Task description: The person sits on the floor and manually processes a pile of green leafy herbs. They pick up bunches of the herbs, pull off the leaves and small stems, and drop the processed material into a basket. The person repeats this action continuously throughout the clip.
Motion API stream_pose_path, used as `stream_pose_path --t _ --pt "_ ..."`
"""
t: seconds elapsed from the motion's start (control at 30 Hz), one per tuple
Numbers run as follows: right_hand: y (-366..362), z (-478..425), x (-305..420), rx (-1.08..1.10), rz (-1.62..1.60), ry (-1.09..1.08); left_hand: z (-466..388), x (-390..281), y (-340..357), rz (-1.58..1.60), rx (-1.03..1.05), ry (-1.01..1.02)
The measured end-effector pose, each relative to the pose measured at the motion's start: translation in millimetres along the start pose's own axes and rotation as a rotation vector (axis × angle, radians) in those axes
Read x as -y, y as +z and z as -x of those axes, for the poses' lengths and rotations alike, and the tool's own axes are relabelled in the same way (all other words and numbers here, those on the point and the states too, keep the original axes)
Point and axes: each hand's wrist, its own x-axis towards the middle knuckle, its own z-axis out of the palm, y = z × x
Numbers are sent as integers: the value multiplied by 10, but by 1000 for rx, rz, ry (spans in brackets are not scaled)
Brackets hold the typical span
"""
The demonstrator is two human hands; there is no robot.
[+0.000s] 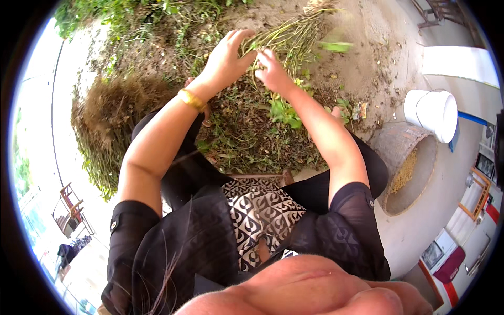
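My left hand [230, 51], with a gold-coloured bracelet [191, 100] at the wrist, is curled around the near end of a bunch of thin green plant stalks [293, 35]. The stalks fan out up and to the right over the soil. Close beside it, my right hand [273, 73] has bent fingers against the same stems. Whether those fingers grip anything is hidden. A blurred green leaf or strip [336, 46] shows right of the stalks. Below the hands lies a litter of leaves and stems [252, 134], with a leafy green sprig [285, 112] under my right forearm.
A large heap of bundled plants with brown roots [122, 106] stands to the left. At right, a tilted round basket [380, 147] holds yellowish pods or grains [405, 171], next to a white bucket [423, 108]. More green plants [173, 23] lie at the top.
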Motion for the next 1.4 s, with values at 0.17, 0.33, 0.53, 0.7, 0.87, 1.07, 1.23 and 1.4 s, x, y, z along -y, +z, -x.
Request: stream_pose_path --t 0.17,0.33,0.53,0.7,0.87,1.07,1.23,1.4 --pt "280 769 717 189 325 -278 -174 233 109 -72 -54 -160" --pt "468 1414 1184 238 344 -539 -184 318 212 331 114 -370" --pt "751 1651 1339 311 302 -574 -17 171 375 286 252 -308" --pt "628 1467 1295 561 288 -600 -31 72 402 212 105 -297" --pt "-348 1249 1372 661 90 -351 -62 -493 -7 242 -137 -129" --pt "-948 1136 1256 -369 -339 -104 85 -886 -324 475 -305 261" --pt "-580 1118 1157 -323 71 -118 -69 -990 -249 989 -58 -47" --pt "-358 1042 1089 -281 -171 -130 -218 -717 -179 865 -13 -43"
